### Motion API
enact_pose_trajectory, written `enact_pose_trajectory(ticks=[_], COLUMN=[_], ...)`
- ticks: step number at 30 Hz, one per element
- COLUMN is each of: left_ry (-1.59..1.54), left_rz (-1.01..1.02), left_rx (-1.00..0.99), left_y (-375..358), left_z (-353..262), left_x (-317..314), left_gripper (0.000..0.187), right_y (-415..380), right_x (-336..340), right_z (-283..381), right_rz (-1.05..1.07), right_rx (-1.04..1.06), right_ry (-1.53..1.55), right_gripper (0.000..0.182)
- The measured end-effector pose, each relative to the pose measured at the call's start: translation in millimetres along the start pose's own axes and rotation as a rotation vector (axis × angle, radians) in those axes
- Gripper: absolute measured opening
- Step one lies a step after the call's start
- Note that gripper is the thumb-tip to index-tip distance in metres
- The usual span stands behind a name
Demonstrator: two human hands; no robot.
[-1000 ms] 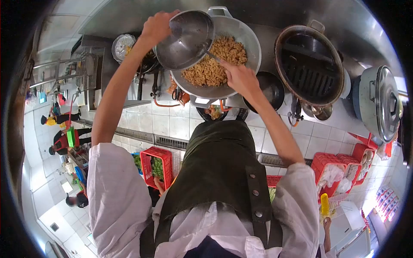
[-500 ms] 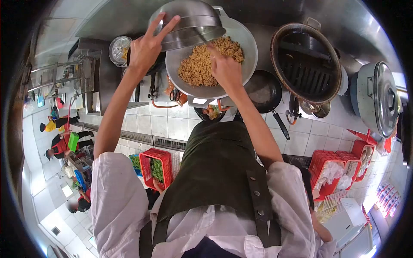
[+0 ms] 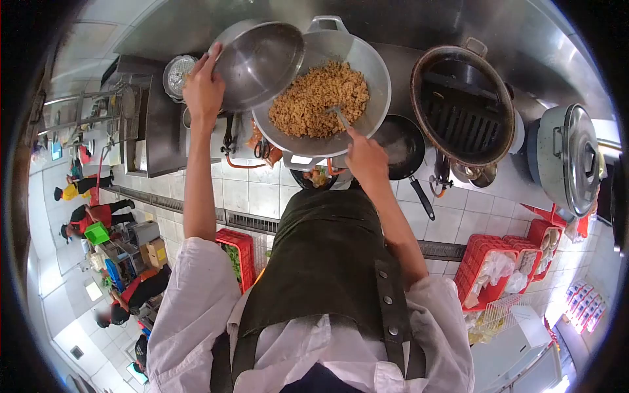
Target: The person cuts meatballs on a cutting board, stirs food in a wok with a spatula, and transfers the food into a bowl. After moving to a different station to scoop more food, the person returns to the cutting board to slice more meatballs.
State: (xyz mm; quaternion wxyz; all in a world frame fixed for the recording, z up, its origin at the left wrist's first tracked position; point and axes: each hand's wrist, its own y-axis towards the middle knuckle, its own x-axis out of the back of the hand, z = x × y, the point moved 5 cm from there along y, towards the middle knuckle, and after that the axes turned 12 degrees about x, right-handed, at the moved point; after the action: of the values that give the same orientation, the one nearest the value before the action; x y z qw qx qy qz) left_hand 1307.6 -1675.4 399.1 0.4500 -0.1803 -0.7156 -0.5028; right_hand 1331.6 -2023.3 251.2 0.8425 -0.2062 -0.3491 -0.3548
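Note:
My left hand (image 3: 204, 92) grips the rim of a round metal bowl (image 3: 261, 64), which is tipped on its side over the left edge of a large grey two-handled pot (image 3: 379, 85). No food shows inside the bowl. A heap of brown, crumbly food (image 3: 319, 98), perhaps fried rice or mince, lies in the pot. My right hand (image 3: 367, 157) is closed around a metal spoon (image 3: 341, 119) at the pot's near side, its tip touching the heap.
A black frying pan (image 3: 397, 145) and a dark oval pan (image 3: 419, 98) stand to the right, beyond them a lidded pot (image 3: 567, 157). Scissors (image 3: 263, 149) hang below the counter edge. Red crates (image 3: 483, 265) are on the floor; co-workers (image 3: 105, 219) stand far left.
The bowl has come down and left, turning its inside toward me. My right hand has drawn back from above the food to the pot's near edge, exposing the spoon.

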Motion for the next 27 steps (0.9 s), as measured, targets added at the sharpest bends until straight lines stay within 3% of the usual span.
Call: enact_pose_trajectory(ticks=[3,5,7,9,14,17,22,26,27], left_ry=[-0.07,-0.138,-0.521,-0.649,-0.744,-0.727,-0.707,-0.702,-0.704], left_rz=[0.117,0.082,0.152,0.114,0.002,-0.044,0.055,0.131,0.153], left_rx=[0.322,0.4,0.76,1.112,1.331,1.475,1.518,1.567,1.585], left_y=[-39.8,-89.8,-141.9,-190.0,-268.9,-312.2,-358.2,-389.5,-400.7], left_z=[28.4,87.7,114.1,119.2,128.4,132.1,111.8,102.3,102.9], left_x=[24.2,22.9,44.7,76.1,126.3,128.5,111.4,110.4,105.3], left_gripper=[0.065,0.06,0.055,0.047,0.03,0.03,0.032,0.035,0.035], right_y=[46.1,52.5,50.8,57.8,101.5,106.3,169.2,119.0,99.7], right_x=[-29.8,-26.5,6.2,9.9,-8.8,26.9,-47.5,-38.5,-29.9], right_z=[-17.4,-12.9,-5.4,-10.0,-8.7,7.8,-36.9,-28.9,-28.7], right_rz=[0.023,0.046,0.082,0.051,0.211,0.144,0.194,0.174,0.081], right_rx=[-0.006,-0.009,-0.023,-0.017,0.075,0.175,0.271,0.18,0.241], right_ry=[0.019,0.062,0.106,0.099,0.0,-0.02,-0.132,-0.016,0.026], right_gripper=[0.044,0.041,0.04,0.04,0.037,0.032,0.038,0.042,0.044])
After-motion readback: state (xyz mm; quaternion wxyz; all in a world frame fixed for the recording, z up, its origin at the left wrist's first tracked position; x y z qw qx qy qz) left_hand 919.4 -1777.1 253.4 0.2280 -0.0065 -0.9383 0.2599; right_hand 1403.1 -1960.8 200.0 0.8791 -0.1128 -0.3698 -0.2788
